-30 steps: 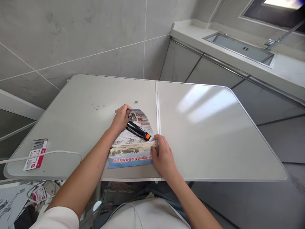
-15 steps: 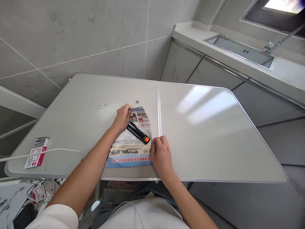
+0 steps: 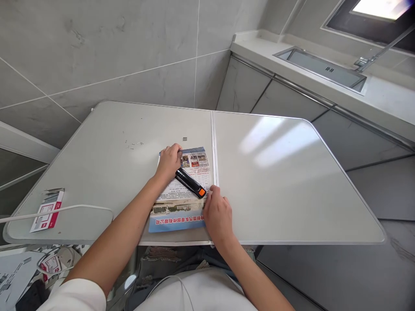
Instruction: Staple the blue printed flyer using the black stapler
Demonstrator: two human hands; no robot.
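Note:
A printed paper leaflet with a blue band and Chinese text lies on the table in front of me. Across it rests a black stapler with an orange end, slanting down to the right. My left hand is closed at the leaflet's upper left edge, right by the stapler's upper end. Curled at the lower right edge, my right hand pinches the paper close to the stapler's orange end. Its fingertips are partly hidden. Beyond the leaflet sits a small piece of staple strip.
Loose staples are scattered left of the leaflet. A red-and-white packet lies at the table's left end, with a white cable crossing over it. A seam divides the white table. A counter with a sink stands behind right.
Both hands and the leaflet have shifted slightly right on the table, and the stapler has moved along with them. The leaflet's upper right part, curved before, now looks flatter and spreads wider.

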